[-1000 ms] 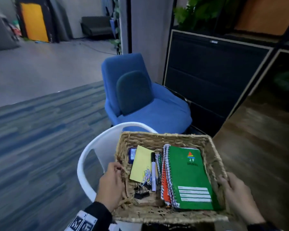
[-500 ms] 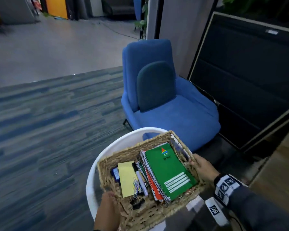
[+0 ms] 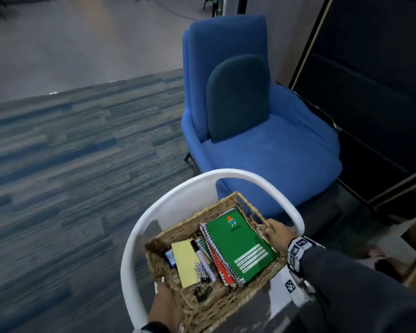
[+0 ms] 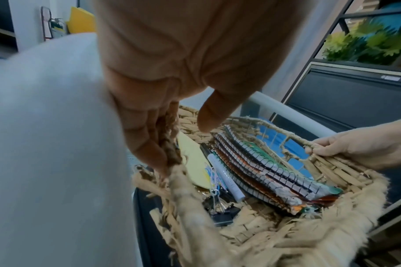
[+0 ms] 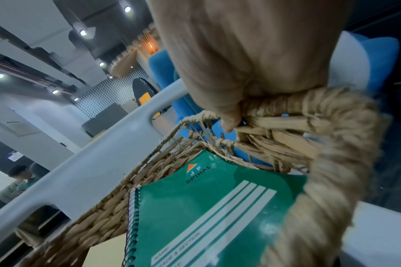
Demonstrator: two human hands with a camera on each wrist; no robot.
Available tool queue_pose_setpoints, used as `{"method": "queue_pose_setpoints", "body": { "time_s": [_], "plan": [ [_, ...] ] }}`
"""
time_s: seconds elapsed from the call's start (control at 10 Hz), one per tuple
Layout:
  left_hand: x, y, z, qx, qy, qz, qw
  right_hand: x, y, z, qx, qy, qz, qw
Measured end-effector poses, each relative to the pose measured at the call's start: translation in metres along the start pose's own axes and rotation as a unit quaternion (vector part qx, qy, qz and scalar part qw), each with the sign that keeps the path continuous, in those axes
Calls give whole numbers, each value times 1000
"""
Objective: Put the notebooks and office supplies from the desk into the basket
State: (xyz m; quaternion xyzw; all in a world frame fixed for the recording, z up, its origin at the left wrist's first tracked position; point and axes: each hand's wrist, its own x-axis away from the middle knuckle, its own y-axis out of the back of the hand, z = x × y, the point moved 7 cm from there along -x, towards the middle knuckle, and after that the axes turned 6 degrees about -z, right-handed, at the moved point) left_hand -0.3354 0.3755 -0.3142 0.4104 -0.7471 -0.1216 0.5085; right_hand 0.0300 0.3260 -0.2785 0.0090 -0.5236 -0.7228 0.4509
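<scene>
Both hands hold the loaded basket (image 3: 216,306) over the white chair (image 3: 139,239), its long axis running from the left grip (image 3: 165,306) at 7 o'clock to the right grip (image 3: 277,233) at 2 o'clock.

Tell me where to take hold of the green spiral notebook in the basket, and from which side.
Grip the green notebook by its free long edge, the one toward the right hand, coming from above. It lies flat on top of the notebook stack with its coil side against the marker. The basket wall is close there, so fingers would probably need to slide under that edge.
</scene>
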Motion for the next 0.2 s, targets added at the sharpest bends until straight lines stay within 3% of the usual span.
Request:
{"method": "queue_pose_setpoints", "body": {
  "time_s": [0.1,0.2],
  "plan": [
    [4,4,-7,-44,21,5,999,-22,-20,-25,6,-12,26,1000],
    [13,7,-13,-114,0,13,993,-16,-17,-9,5,-16,38,999]
  ]
}}
